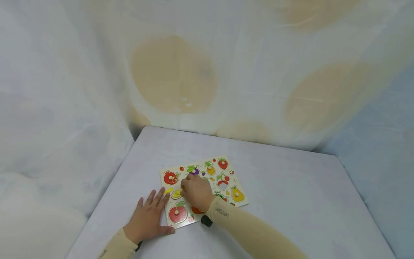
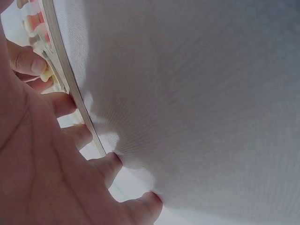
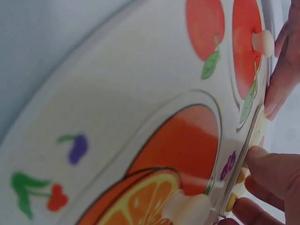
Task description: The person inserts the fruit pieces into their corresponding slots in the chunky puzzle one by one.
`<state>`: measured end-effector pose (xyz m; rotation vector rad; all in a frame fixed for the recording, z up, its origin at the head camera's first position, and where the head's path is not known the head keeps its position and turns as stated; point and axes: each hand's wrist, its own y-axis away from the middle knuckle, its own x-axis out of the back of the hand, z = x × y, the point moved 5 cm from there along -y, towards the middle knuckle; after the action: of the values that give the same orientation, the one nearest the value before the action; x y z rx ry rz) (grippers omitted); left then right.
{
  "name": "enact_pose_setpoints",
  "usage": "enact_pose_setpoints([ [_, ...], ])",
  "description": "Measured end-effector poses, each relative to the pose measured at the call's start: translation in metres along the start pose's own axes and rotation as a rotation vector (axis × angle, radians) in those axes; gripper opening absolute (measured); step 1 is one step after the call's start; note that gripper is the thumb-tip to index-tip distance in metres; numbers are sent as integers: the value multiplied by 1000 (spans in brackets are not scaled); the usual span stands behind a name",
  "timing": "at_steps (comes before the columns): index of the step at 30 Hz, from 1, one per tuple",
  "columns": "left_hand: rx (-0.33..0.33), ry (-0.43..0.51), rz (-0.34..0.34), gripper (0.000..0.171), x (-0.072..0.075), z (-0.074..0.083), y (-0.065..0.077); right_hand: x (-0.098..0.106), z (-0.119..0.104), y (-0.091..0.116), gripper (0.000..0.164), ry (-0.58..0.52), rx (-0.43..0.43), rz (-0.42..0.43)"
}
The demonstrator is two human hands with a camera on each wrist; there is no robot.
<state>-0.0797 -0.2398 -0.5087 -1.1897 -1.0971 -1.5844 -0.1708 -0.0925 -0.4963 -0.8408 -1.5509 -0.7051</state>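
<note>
A wooden fruit puzzle board (image 1: 201, 169) lies on the table, its pieces fitted with small round knobs. My right hand (image 1: 198, 192) reaches over the board's left half and pinches a yellow fruit puzzle piece (image 1: 176, 194), partly hidden under the fingers. In the right wrist view, that piece (image 3: 241, 161) shows edge-on and looks slightly tilted above the board. My left hand (image 1: 149, 217) rests at the board's left edge with fingers spread, some fingertips touching the edge. Near it is the red apple piece (image 1: 178, 214). The orange piece (image 3: 199, 133) lies below my right wrist.
Several other pieces sit in the board, among them a pomegranate (image 1: 170, 178), a pineapple (image 1: 210, 168), a strawberry (image 1: 222, 163) and a yellow pear (image 1: 237, 194). The white table (image 1: 291, 194) extends to the right. Patterned cloth (image 1: 245, 90) hangs behind it.
</note>
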Motion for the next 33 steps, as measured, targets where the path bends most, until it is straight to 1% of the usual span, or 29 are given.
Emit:
enact_pose_setpoints([
  [7,0,-11,-5,118,-2,0,-2,0,3,2,27,-37,8,14],
  [15,-4,-10,-9,118,-2,1,-3,3,5,1,27,-39,51,-6],
  [24,-5,-11,-10,118,4,3,1,0,8,-1,29,-72,49,-22],
  [33,-2,-17,-14,118,0,1,-1,-1,11,-2,29,-110,62,-42],
])
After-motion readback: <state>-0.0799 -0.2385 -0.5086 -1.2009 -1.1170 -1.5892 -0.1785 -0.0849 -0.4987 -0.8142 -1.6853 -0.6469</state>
